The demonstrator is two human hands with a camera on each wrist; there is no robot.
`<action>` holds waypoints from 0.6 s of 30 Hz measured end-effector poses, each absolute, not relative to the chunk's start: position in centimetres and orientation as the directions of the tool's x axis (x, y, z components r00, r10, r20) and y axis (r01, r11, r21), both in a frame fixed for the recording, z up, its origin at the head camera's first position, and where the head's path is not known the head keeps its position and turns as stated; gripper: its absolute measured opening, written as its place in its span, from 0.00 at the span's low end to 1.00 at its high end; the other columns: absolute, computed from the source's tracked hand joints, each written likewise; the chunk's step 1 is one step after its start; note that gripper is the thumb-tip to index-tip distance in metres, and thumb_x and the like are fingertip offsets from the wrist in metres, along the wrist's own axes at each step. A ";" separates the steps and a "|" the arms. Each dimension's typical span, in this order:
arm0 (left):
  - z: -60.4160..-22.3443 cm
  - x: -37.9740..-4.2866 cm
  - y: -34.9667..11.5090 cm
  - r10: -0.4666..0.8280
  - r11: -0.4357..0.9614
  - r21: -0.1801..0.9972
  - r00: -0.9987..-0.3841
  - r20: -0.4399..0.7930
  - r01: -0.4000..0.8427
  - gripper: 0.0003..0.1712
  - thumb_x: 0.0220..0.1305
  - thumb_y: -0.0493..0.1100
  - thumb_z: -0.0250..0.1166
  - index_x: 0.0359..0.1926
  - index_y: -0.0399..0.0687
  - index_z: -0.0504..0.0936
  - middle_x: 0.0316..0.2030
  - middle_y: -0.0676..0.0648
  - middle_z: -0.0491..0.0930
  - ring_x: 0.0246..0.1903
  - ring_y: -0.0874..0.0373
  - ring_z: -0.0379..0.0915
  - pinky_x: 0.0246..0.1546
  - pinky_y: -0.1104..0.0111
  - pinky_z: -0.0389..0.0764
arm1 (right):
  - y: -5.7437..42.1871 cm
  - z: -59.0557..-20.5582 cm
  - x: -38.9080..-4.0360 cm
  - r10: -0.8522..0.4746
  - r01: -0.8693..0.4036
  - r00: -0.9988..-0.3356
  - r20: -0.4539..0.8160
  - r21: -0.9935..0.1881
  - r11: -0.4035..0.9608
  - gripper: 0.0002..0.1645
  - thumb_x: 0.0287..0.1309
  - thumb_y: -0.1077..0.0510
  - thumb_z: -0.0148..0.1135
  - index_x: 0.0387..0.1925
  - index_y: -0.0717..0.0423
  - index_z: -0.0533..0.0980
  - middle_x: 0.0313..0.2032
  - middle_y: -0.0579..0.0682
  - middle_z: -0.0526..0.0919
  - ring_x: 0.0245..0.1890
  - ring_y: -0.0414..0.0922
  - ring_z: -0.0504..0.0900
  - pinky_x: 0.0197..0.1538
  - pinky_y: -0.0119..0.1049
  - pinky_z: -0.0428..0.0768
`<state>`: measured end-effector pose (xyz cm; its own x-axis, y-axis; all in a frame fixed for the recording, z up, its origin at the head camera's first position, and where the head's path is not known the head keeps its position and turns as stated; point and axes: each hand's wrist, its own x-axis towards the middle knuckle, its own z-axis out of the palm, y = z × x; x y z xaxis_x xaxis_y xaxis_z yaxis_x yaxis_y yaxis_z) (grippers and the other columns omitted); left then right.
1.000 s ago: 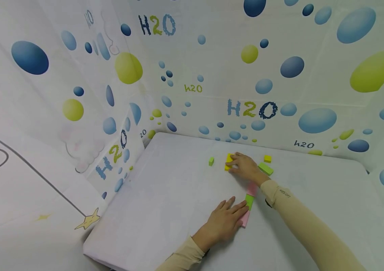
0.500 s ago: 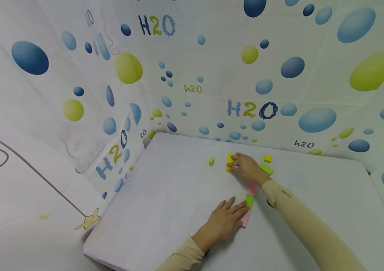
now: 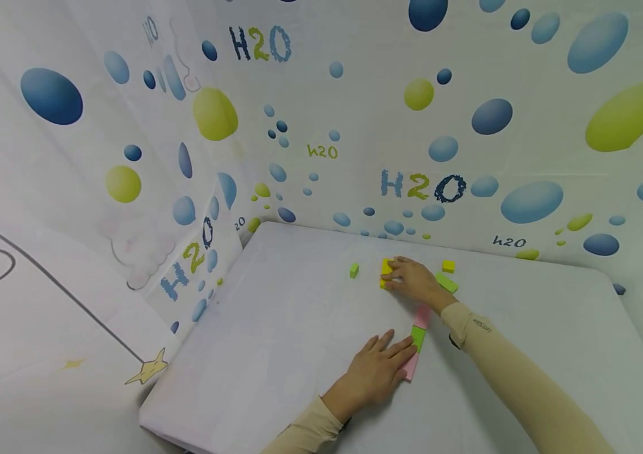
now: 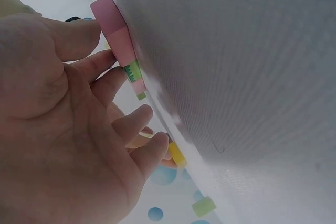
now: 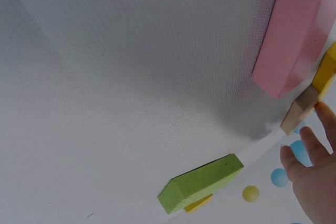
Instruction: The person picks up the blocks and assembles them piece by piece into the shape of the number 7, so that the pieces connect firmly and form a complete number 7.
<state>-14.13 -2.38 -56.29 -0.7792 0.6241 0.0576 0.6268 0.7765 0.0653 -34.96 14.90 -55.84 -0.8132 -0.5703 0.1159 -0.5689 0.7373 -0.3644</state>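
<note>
My left hand (image 3: 371, 375) rests by a row of blocks, fingers extended and spread. Its fingertips touch the near pink block (image 3: 410, 368) and the green block (image 3: 418, 338), with another pink block (image 3: 422, 315) at the far end. The left wrist view shows the thumb (image 4: 76, 38) beside the pink block (image 4: 113, 27). Farther back, my right hand (image 3: 415, 280) holds a yellow block (image 3: 386, 272) on the table, fingers bent over it. A tan-brown block (image 5: 300, 109) sits against the yellow block (image 5: 325, 69) under the fingers; the head view hides it.
On the white-covered table (image 3: 276, 328), a small green block (image 3: 353, 270) stands left of the right hand. Right of it lie a long green block (image 3: 446, 282) and a small yellow block (image 3: 448, 266). A bubble-print curtain (image 3: 367, 113) hangs behind the table.
The right hand and the yellow block have slid slightly to the right together. The left hand and the row of blocks have stayed in place.
</note>
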 end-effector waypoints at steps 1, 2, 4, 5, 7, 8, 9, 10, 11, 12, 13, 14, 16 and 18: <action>-56.3 -14.1 -2.4 0.625 0.776 0.064 -0.778 0.059 0.628 0.29 0.81 0.53 0.54 0.78 0.62 0.68 0.78 0.61 0.63 0.77 0.49 0.60 0.72 0.53 0.68 | 14.9 -55.9 -35.0 -0.569 -0.565 -0.815 0.110 -0.369 0.738 0.21 0.66 0.48 0.71 0.57 0.48 0.86 0.69 0.60 0.75 0.75 0.62 0.65 0.75 0.59 0.62; -56.3 -14.1 -2.4 0.626 0.775 0.064 -0.778 0.060 0.629 0.29 0.81 0.53 0.54 0.78 0.62 0.68 0.78 0.61 0.63 0.76 0.49 0.60 0.72 0.53 0.68 | 15.0 -55.9 -35.0 -0.570 -0.566 -0.814 0.108 -0.369 0.738 0.21 0.66 0.47 0.71 0.57 0.49 0.86 0.70 0.60 0.75 0.75 0.62 0.65 0.75 0.59 0.62; -56.4 -14.0 -2.5 0.628 0.773 0.063 -0.776 0.063 0.631 0.29 0.81 0.53 0.54 0.78 0.62 0.68 0.78 0.60 0.63 0.76 0.49 0.60 0.72 0.53 0.68 | 15.0 -55.9 -35.0 -0.566 -0.559 -0.818 0.103 -0.375 0.740 0.21 0.66 0.47 0.72 0.57 0.49 0.86 0.70 0.61 0.74 0.75 0.62 0.65 0.75 0.59 0.61; -56.4 -14.0 -2.5 0.629 0.773 0.063 -0.775 0.064 0.632 0.29 0.81 0.53 0.55 0.78 0.62 0.68 0.78 0.60 0.63 0.76 0.49 0.60 0.72 0.53 0.68 | 15.0 -55.8 -34.9 -0.563 -0.555 -0.821 0.099 -0.376 0.742 0.21 0.66 0.46 0.72 0.56 0.48 0.87 0.70 0.61 0.74 0.76 0.62 0.64 0.76 0.59 0.61; -56.4 -13.9 -2.6 0.629 0.772 0.063 -0.775 0.064 0.632 0.29 0.81 0.53 0.55 0.78 0.62 0.68 0.78 0.60 0.63 0.76 0.48 0.60 0.72 0.53 0.68 | 15.0 -55.8 -34.8 -0.557 -0.545 -0.826 0.092 -0.384 0.745 0.20 0.65 0.46 0.72 0.55 0.48 0.87 0.70 0.60 0.74 0.76 0.61 0.64 0.76 0.59 0.61; -56.5 -13.8 -2.6 0.629 0.772 0.064 -0.775 0.063 0.632 0.29 0.81 0.53 0.55 0.78 0.62 0.68 0.78 0.61 0.63 0.76 0.49 0.60 0.72 0.53 0.68 | 15.0 -55.8 -34.7 -0.554 -0.542 -0.827 0.089 -0.386 0.746 0.20 0.65 0.46 0.73 0.55 0.48 0.87 0.70 0.59 0.75 0.76 0.61 0.64 0.76 0.59 0.60; -56.5 -13.8 -2.6 0.628 0.773 0.065 -0.776 0.062 0.631 0.29 0.81 0.53 0.55 0.78 0.62 0.68 0.78 0.61 0.63 0.76 0.49 0.60 0.72 0.53 0.68 | 15.0 -55.8 -34.7 -0.551 -0.536 -0.830 0.085 -0.394 0.747 0.20 0.65 0.46 0.73 0.54 0.48 0.88 0.70 0.59 0.75 0.76 0.61 0.64 0.76 0.59 0.60; -56.6 -13.7 -2.6 0.628 0.773 0.064 -0.776 0.061 0.631 0.29 0.81 0.53 0.55 0.78 0.62 0.68 0.78 0.61 0.63 0.77 0.49 0.60 0.72 0.53 0.67 | 15.1 -55.8 -34.6 -0.549 -0.532 -0.832 0.081 -0.398 0.748 0.20 0.64 0.45 0.73 0.54 0.48 0.88 0.70 0.59 0.75 0.76 0.60 0.64 0.76 0.59 0.60; -56.6 -13.7 -2.6 0.628 0.774 0.064 -0.776 0.060 0.630 0.29 0.81 0.53 0.55 0.78 0.62 0.68 0.78 0.61 0.62 0.77 0.49 0.59 0.72 0.53 0.67 | 15.1 -55.8 -34.5 -0.547 -0.529 -0.833 0.077 -0.398 0.749 0.20 0.64 0.45 0.73 0.54 0.47 0.88 0.70 0.58 0.75 0.76 0.60 0.64 0.76 0.59 0.60; -56.6 -13.6 -2.7 0.627 0.774 0.061 -0.777 0.060 0.630 0.29 0.81 0.54 0.55 0.78 0.62 0.68 0.78 0.61 0.62 0.77 0.49 0.59 0.72 0.53 0.67 | 15.1 -55.8 -34.4 -0.545 -0.525 -0.835 0.073 -0.402 0.750 0.20 0.64 0.45 0.73 0.54 0.47 0.88 0.71 0.58 0.75 0.77 0.60 0.63 0.76 0.59 0.60; -56.7 -13.6 -2.7 0.627 0.774 0.060 -0.777 0.059 0.630 0.29 0.81 0.54 0.55 0.78 0.63 0.67 0.78 0.61 0.62 0.77 0.49 0.59 0.72 0.53 0.67 | 15.1 -55.9 -34.3 -0.543 -0.522 -0.837 0.069 -0.402 0.753 0.21 0.64 0.44 0.73 0.54 0.47 0.88 0.71 0.57 0.75 0.77 0.59 0.63 0.76 0.58 0.60; -56.7 -13.5 -2.7 0.628 0.774 0.057 -0.776 0.059 0.630 0.29 0.81 0.54 0.54 0.78 0.63 0.67 0.78 0.61 0.62 0.77 0.49 0.59 0.72 0.54 0.67 | 15.1 -55.9 -34.2 -0.543 -0.521 -0.837 0.068 -0.401 0.753 0.21 0.64 0.44 0.73 0.54 0.47 0.88 0.71 0.58 0.75 0.77 0.59 0.63 0.76 0.59 0.60; -56.8 -13.4 -2.8 0.629 0.773 0.049 -0.775 0.061 0.632 0.29 0.81 0.54 0.54 0.79 0.63 0.67 0.78 0.61 0.62 0.77 0.50 0.59 0.72 0.54 0.67 | 15.1 -56.0 -34.0 -0.543 -0.519 -0.837 0.064 -0.403 0.754 0.21 0.64 0.43 0.73 0.55 0.47 0.87 0.71 0.58 0.75 0.77 0.59 0.63 0.76 0.59 0.60; -56.9 -13.3 -2.9 0.632 0.772 0.043 -0.772 0.063 0.635 0.29 0.81 0.54 0.54 0.79 0.63 0.67 0.78 0.61 0.62 0.77 0.50 0.59 0.73 0.54 0.67 | 15.1 -56.0 -33.9 -0.542 -0.518 -0.838 0.065 -0.408 0.752 0.21 0.64 0.44 0.73 0.55 0.47 0.87 0.71 0.58 0.74 0.77 0.59 0.63 0.76 0.59 0.60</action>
